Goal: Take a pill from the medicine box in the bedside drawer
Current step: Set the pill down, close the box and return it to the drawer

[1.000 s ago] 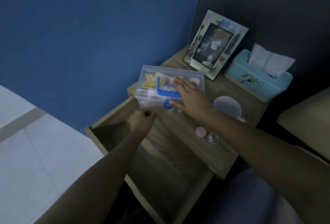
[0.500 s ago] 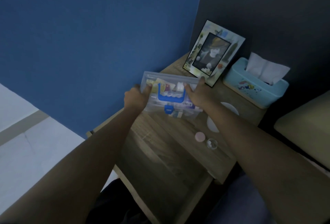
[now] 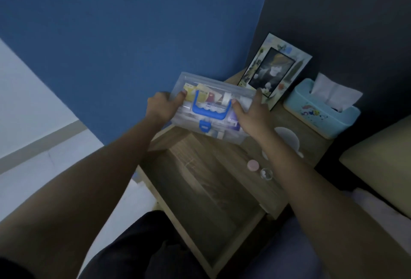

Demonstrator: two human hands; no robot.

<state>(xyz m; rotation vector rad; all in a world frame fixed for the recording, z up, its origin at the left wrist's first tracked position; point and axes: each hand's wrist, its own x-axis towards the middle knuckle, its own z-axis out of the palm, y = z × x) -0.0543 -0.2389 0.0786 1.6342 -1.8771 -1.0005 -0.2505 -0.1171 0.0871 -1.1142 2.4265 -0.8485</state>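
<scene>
A clear plastic medicine box (image 3: 212,98) with a blue handle and blue latch sits at the left end of the bedside table top, tilted toward me. Coloured packets show through its lid. My left hand (image 3: 163,106) grips its left end, thumb on the lid. My right hand (image 3: 251,112) grips its right end. Below it the wooden drawer (image 3: 213,203) stands pulled out, and its inside looks bare. A small pink cap (image 3: 253,165) and a small clear round container (image 3: 266,174) lie on the table top near my right forearm.
A picture frame (image 3: 275,69) leans against the dark wall behind the box. A light blue tissue box (image 3: 320,111) stands to its right. A white round object (image 3: 288,139) lies partly hidden by my right arm. A blue wall is at the left, bedding at the right.
My left hand has left the drawer and taken the box's left end. My right hand shifted from the lid to the right end. The box now sits slightly higher and tilted.
</scene>
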